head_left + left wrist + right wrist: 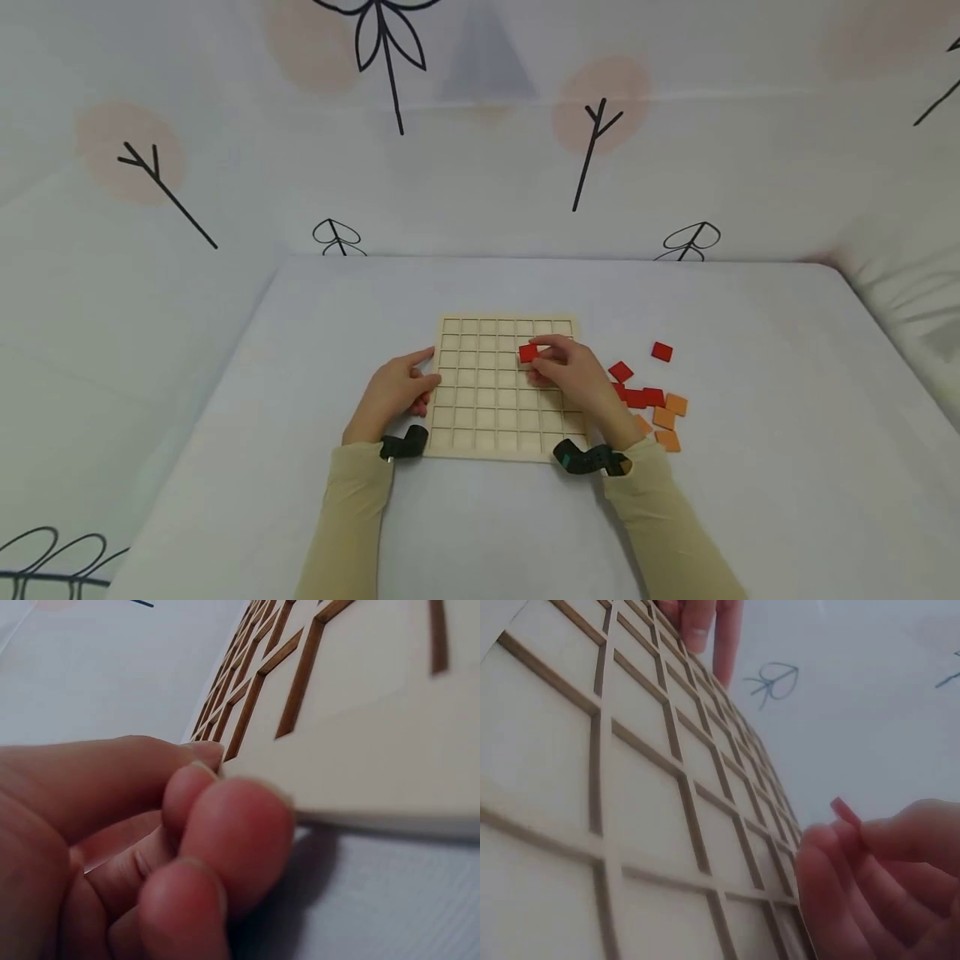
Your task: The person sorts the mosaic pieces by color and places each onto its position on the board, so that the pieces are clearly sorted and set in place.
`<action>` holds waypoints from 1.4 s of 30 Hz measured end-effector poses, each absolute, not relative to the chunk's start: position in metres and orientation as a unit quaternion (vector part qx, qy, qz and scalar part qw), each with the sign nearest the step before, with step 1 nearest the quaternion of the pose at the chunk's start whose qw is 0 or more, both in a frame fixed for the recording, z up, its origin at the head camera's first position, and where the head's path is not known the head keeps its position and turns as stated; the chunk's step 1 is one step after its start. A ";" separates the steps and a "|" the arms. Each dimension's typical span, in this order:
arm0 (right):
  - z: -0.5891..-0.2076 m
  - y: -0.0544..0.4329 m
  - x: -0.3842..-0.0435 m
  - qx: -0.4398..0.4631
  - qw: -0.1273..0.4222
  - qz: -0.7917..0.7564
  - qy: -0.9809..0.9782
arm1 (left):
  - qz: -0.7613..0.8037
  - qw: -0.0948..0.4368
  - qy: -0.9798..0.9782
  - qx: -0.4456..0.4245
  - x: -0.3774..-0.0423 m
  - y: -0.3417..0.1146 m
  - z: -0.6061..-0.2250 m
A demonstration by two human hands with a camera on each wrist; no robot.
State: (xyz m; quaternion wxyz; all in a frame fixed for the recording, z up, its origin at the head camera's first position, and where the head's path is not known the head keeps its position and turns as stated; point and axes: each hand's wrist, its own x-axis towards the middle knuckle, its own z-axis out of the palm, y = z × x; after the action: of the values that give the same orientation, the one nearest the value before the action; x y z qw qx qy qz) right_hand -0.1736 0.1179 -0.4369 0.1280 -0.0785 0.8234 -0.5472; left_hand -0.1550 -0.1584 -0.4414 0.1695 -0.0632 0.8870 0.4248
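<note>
A pale wooden grid board (465, 454) with square recesses lies on the table. My left hand (392, 390) holds its left edge, thumb and forefinger at the rim and the other fingers curled in. In the left wrist view, the fingertips (238, 844) sit right at the board's edge. Over the upper right part of the grid, my right hand (577, 379) pinches a red square tile (528, 353) between thumb and fingers. The right wrist view shows this tile (845, 812) edge-on, tilted above the board.
Right of the board lie several loose red tiles (653, 397) and orange tiles (667, 441), partly hidden by my right wrist. One red tile (662, 352) lies apart, farther back. A white cloth (480, 183) with printed leaves and twigs rises behind the table.
</note>
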 end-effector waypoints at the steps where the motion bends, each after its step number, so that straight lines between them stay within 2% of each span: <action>1: -0.436 0.115 -0.174 -0.076 0.128 -0.550 0.822 | 0.426 0.169 0.887 -0.060 -0.155 -0.160 -0.441; 15: -0.437 0.075 -0.183 -0.091 0.143 -0.545 0.821 | 0.448 0.161 0.879 -0.043 -0.158 -0.167 -0.441; 24: -0.436 0.067 -0.191 -0.099 0.128 -0.524 0.836 | 0.467 0.177 0.866 -0.012 -0.164 -0.154 -0.447; 31: -0.439 0.040 -0.194 -0.103 0.147 -0.556 0.811 | 0.463 0.172 0.869 -0.044 -0.160 -0.162 -0.448; 42: -0.448 0.027 -0.191 -0.105 0.119 -0.519 0.840 | 0.445 0.173 0.877 -0.044 -0.160 -0.166 -0.447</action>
State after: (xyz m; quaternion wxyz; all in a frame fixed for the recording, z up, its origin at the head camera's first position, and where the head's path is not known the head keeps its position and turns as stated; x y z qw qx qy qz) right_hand -0.1910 0.0274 -0.4480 0.1192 -0.1048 0.8402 -0.5186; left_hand -0.1598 -0.1657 -0.4472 0.1733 -0.0443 0.8774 0.4452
